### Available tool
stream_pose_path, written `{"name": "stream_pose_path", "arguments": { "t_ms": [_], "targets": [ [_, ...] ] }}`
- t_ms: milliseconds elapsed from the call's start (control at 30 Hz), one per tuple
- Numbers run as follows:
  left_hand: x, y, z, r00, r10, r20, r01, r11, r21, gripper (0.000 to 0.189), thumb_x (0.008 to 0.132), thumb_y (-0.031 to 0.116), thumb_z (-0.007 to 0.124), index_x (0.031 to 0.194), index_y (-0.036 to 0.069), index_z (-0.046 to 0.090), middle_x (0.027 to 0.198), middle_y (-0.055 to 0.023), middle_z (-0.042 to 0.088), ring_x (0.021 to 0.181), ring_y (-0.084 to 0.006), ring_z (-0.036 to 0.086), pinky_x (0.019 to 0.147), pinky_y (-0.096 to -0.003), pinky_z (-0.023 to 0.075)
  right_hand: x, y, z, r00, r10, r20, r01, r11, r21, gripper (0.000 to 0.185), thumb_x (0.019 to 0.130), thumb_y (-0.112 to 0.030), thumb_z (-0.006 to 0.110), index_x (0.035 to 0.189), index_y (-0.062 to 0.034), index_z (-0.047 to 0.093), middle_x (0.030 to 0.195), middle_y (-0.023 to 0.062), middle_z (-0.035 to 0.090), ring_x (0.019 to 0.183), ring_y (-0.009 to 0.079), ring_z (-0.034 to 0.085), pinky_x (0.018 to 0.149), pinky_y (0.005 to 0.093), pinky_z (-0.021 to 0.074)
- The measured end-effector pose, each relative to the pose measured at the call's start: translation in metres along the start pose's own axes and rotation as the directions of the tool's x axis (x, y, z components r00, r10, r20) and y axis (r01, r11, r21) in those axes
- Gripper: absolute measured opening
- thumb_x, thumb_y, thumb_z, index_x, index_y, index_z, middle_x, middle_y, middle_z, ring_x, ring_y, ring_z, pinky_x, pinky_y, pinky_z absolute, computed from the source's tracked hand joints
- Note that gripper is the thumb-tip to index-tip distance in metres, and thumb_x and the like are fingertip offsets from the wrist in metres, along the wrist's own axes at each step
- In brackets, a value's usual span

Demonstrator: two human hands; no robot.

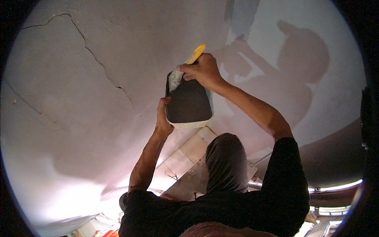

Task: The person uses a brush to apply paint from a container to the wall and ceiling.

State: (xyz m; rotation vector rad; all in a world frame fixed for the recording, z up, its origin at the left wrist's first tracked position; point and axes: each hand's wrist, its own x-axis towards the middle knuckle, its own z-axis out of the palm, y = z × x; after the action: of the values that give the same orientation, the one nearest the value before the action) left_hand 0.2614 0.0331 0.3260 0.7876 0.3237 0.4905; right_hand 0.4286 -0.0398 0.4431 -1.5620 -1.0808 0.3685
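My left hand [164,115] grips the left side of a pale plastic tub [192,123] with rounded corners. A dark surface [189,105] fills the view inside the tub; whether it is liquid paint or a dark lining, I cannot tell. Above the tub's far end, my right hand [204,69] is closed around a brush [197,53] with a yellow handle. Its whitish, smeared lower part [176,79] slants down into the tub's far left corner, where the tip is hidden. Both hands are raised in front of the walls.
A long crack [100,63] runs down the left wall [88,112]. On the right wall [266,14], a darker grey strip [244,17] lies near the corner, beside my shadow [305,56]. Tiles [179,160] line the area below, next to my trousered leg [226,163].
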Motion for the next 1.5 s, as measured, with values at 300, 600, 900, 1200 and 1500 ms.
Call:
{"name": "stream_pose_path", "arguments": {
  "t_ms": [300, 600, 900, 1200, 1500],
  "targets": [
    [0.002, -0.001, -0.007, 0.996, 0.071, 0.046, -0.076, 0.992, 0.104, 0.05, 0.086, 0.046, 0.044, 0.113, 0.003, 0.048, 0.105, -0.0114, 0.053, 0.1, -0.0216, 0.052, 0.088, -0.0356, 0.0441, 0.01, -0.062, -0.041, 0.979, -0.19, 0.066, 0.199, 0.87, -0.451, 0.025, 0.078, -0.018, 0.074, 0.075, 0.0049, 0.064, 0.065, 0.0142, 0.066, 0.057, 0.0154, 0.067, 0.052, 0.0249, 0.0553],
    [-0.001, 0.0, -0.008, 0.983, 0.146, 0.111, -0.167, 0.963, 0.213, 0.046, 0.091, 0.043, 0.036, 0.108, 0.001, 0.047, 0.102, -0.0111, 0.052, 0.096, -0.0208, 0.052, 0.084, -0.0353, 0.046, 0.003, -0.06, -0.04, 0.953, -0.201, 0.225, 0.299, 0.528, -0.795, 0.03, 0.075, -0.024, 0.075, 0.066, 0.001, 0.062, 0.058, 0.0134, 0.061, 0.049, 0.0189, 0.06, 0.048, 0.0315, 0.048],
    [-0.003, 0.004, 0.0, 1.0, 0.0, 0.022, 0.001, 0.999, -0.049, 0.049, 0.086, 0.042, 0.043, 0.113, 0.001, 0.046, 0.106, -0.0132, 0.051, 0.099, -0.0247, 0.052, 0.088, -0.0384, 0.0448, 0.001, -0.059, -0.03, 0.924, -0.217, 0.315, 0.378, 0.394, -0.838, 0.028, 0.074, -0.021, 0.072, 0.07, 0.0045, 0.061, 0.06, 0.0192, 0.06, 0.051, 0.0303, 0.059, 0.056, 0.0384, 0.0492],
    [-0.011, 0.013, 0.011, 1.0, 0.009, -0.006, -0.009, 1.0, -0.014, 0.051, 0.085, 0.041, 0.044, 0.117, 0.002, 0.045, 0.112, -0.0148, 0.05, 0.104, -0.0277, 0.051, 0.091, -0.041, 0.0436, -0.003, -0.056, -0.025, 0.901, -0.245, 0.358, 0.427, 0.354, -0.832, 0.023, 0.074, -0.016, 0.07, 0.077, 0.0051, 0.061, 0.063, 0.0204, 0.061, 0.057, 0.0315, 0.063, 0.059, 0.04, 0.0512],
    [-0.013, 0.015, 0.013, 0.999, 0.043, 0.012, -0.043, 0.999, 0.003, 0.049, 0.086, 0.039, 0.045, 0.118, 0.002, 0.046, 0.11, -0.0149, 0.052, 0.103, -0.0278, 0.053, 0.091, -0.041, 0.0445, -0.01, -0.058, -0.021, 0.875, -0.264, 0.407, 0.476, 0.312, -0.822, 0.022, 0.073, -0.016, 0.07, 0.081, 0.0019, 0.06, 0.069, 0.0181, 0.062, 0.065, 0.0315, 0.064, 0.062, 0.0409, 0.0509]
  ]
}}
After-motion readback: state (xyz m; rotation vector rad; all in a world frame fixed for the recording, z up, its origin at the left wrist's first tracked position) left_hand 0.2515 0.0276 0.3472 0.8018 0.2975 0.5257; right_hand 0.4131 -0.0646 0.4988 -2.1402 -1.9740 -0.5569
